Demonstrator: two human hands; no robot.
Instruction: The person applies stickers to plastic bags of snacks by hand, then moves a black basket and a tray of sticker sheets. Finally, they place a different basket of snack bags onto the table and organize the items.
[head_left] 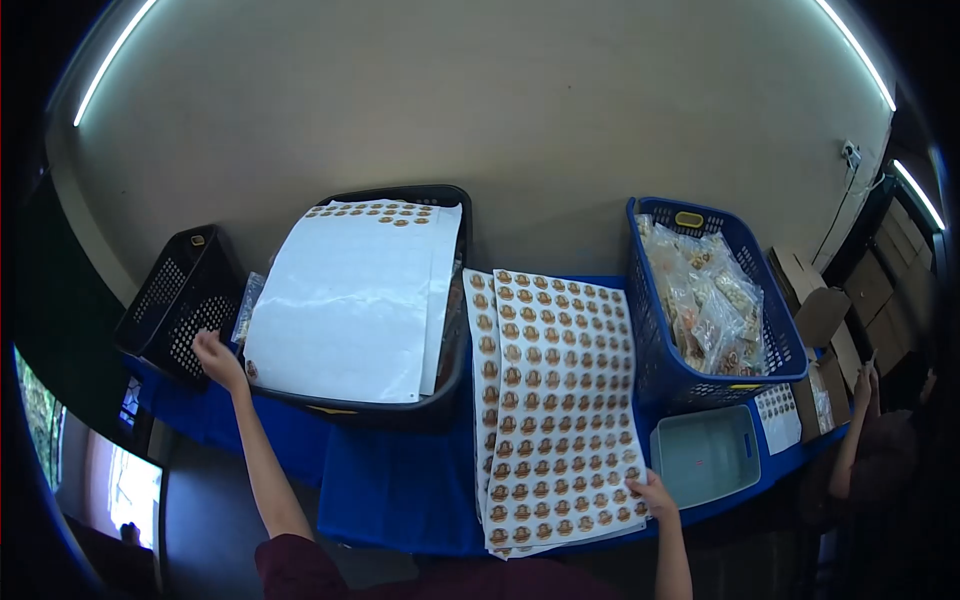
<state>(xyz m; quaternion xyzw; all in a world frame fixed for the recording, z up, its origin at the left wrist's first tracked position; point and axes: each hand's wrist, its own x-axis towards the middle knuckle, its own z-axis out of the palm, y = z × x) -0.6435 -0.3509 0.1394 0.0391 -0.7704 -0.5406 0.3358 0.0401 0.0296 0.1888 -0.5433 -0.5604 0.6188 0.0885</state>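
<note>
My right hand [655, 495] grips the lower right edge of a sticker sheet [565, 400] printed with rows of round brown labels. Another such sheet lies partly under it, showing along its left side. My left hand [220, 362] is at the front of the small black basket [200, 310], its fingers curled together; what they hold, if anything, I cannot make out. Right of that hand, a large black basket [462, 250] carries a mostly blank white sheet [345, 300], with a few round labels left along its top edge.
A blue basket [720, 385] of filled clear bags [705, 290] stands at the right. In front of it is a pale plastic tub [705, 455]. Blue cloth [400, 490] covers the table. Another person's hands [866, 390] show at far right, near cardboard boxes [825, 400].
</note>
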